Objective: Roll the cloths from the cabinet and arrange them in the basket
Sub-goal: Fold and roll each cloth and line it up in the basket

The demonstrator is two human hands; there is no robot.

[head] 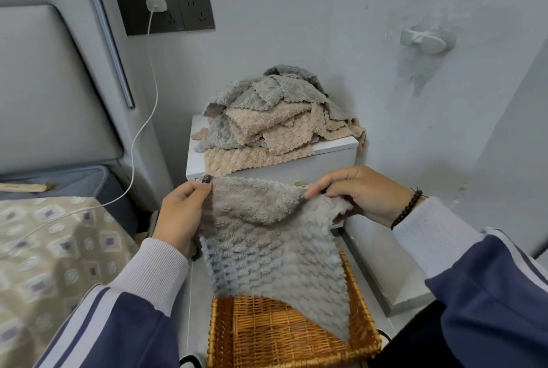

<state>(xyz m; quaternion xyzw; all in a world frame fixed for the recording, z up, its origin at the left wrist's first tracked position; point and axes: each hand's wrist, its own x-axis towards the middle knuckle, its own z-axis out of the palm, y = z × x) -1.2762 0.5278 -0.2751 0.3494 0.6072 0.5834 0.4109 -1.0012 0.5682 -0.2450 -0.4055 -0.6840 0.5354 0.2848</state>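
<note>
Cloth (267,237), grey, fluffy, unrolled, hanging

you're working in soft, even, rather dim daylight with faint shadows and no glare; the wide lens bends the wall trim (103,29) at the edges, and detail looks slightly smeary throughout.

Navy sleeves (489,293) with pale stripes, lilac ribbed cuffs (154,272), black beaded bracelet (407,207), dark nail polish (206,179).

Grey waffle-textured cloth (267,243) up front, grey and beige pile (272,118) on the white cabinet (335,154). Basket (284,335) is honey-orange wicker. Navy sleeves (489,302), pale stripes; bedspread (44,249) olive with squares.
</note>
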